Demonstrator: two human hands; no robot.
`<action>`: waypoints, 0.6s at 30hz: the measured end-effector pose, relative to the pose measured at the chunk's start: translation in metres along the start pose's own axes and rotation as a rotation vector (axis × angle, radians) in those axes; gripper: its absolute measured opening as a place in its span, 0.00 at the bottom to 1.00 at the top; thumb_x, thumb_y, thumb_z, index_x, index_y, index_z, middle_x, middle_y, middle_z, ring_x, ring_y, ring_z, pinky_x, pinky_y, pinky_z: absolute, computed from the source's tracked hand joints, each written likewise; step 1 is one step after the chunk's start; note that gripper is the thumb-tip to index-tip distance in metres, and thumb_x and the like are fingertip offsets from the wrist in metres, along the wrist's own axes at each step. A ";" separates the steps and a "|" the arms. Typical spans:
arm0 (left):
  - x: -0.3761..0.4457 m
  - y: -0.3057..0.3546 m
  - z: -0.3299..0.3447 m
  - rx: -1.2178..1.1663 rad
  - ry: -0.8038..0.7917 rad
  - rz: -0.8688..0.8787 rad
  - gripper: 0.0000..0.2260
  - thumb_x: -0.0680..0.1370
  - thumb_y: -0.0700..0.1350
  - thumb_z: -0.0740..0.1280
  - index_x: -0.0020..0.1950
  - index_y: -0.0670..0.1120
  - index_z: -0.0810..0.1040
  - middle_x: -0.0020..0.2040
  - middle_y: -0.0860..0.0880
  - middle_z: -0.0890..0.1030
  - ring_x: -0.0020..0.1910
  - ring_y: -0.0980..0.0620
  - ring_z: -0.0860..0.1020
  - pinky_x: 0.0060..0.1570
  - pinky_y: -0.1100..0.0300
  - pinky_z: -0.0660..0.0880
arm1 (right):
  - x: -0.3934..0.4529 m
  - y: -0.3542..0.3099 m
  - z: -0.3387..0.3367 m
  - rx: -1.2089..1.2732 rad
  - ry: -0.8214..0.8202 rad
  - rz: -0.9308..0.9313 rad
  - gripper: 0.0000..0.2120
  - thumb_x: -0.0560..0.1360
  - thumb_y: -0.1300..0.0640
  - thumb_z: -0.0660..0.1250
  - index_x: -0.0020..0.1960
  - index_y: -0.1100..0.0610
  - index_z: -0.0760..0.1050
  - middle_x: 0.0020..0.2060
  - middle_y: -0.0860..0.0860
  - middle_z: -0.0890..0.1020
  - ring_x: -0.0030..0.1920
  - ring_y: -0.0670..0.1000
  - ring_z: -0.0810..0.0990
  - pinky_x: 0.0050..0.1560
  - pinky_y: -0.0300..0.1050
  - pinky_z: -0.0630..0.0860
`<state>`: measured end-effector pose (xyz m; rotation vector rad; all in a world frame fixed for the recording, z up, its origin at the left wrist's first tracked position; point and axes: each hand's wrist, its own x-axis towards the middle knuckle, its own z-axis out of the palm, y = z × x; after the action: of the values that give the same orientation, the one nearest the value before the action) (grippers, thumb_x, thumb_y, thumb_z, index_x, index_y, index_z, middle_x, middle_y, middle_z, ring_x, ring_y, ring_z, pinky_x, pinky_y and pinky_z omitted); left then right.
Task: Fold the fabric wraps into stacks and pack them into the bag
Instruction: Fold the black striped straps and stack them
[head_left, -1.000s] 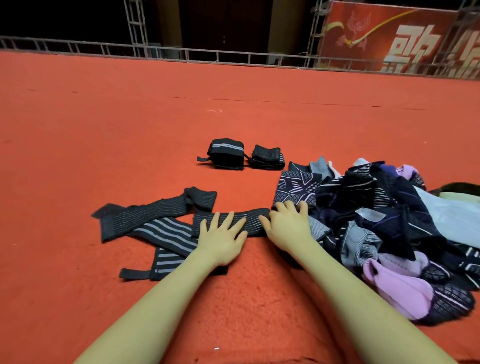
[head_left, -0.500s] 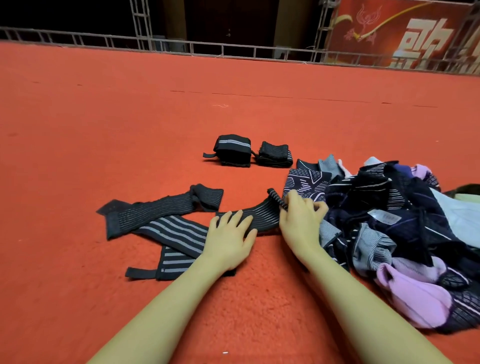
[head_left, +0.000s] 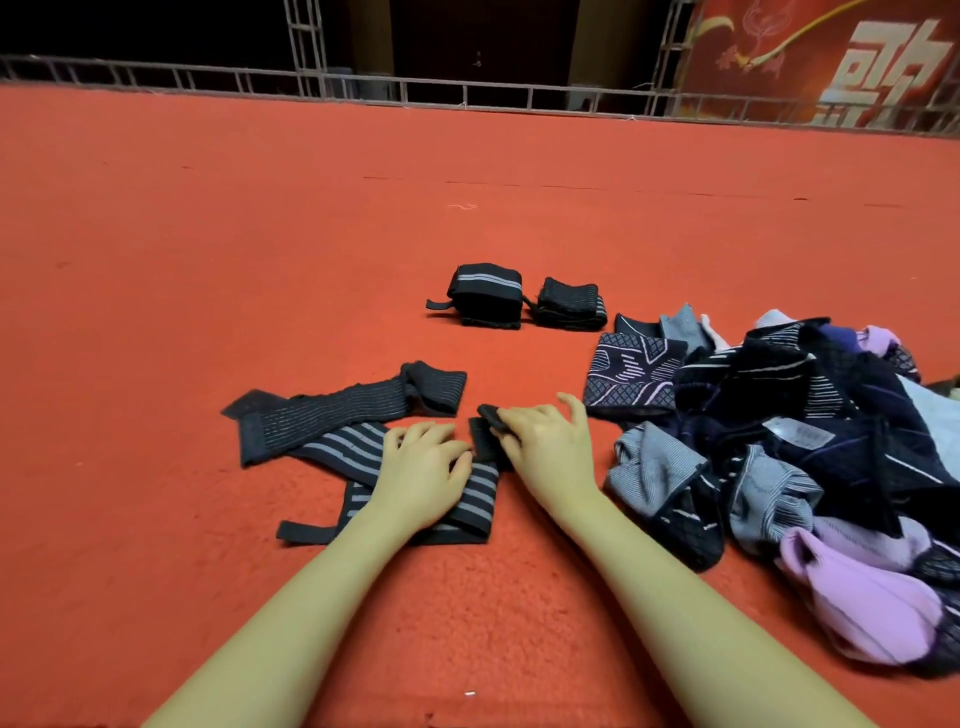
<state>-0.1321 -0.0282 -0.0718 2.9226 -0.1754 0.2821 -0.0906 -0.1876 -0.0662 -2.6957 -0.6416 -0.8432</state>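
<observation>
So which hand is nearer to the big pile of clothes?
Right. The right hand is just left of the pile of clothes, apart from it, and the left hand lies farther left on a striped wrap.

I see even, warm overhead light on the red carpet (head_left: 208, 218) — soft, short shadows under my forearms. Background beyond the railing (head_left: 467, 93) is dark. Wide-angle bend at the edges; pile of wraps (head_left: 810, 431) slightly soft — no glare.

2 folded wraps (head_left: 517, 301) behind, pile (head_left: 789, 431) right, perhaps touching
</observation>
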 end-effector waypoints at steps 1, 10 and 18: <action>-0.001 -0.002 0.000 0.006 -0.007 -0.017 0.24 0.79 0.57 0.46 0.64 0.55 0.76 0.70 0.56 0.70 0.69 0.54 0.64 0.62 0.56 0.50 | -0.002 -0.004 0.003 -0.028 -0.078 -0.026 0.14 0.72 0.46 0.59 0.38 0.51 0.80 0.35 0.45 0.83 0.38 0.50 0.82 0.60 0.50 0.57; 0.008 0.018 0.002 0.023 0.076 -0.136 0.22 0.81 0.59 0.51 0.63 0.49 0.77 0.65 0.51 0.73 0.67 0.49 0.65 0.64 0.52 0.54 | -0.004 0.012 -0.010 -0.156 -0.064 0.099 0.17 0.74 0.51 0.54 0.44 0.56 0.80 0.48 0.51 0.82 0.50 0.56 0.79 0.55 0.53 0.58; 0.014 0.048 0.017 0.055 0.137 -0.253 0.23 0.78 0.58 0.61 0.60 0.38 0.76 0.62 0.42 0.73 0.64 0.40 0.67 0.63 0.47 0.60 | -0.016 0.024 0.010 -0.341 -0.125 0.156 0.19 0.58 0.50 0.81 0.37 0.64 0.81 0.52 0.59 0.82 0.52 0.61 0.80 0.54 0.55 0.60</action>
<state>-0.1223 -0.0802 -0.0764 2.9225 0.2238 0.4496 -0.0864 -0.2099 -0.0864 -3.0754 -0.3278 -0.8118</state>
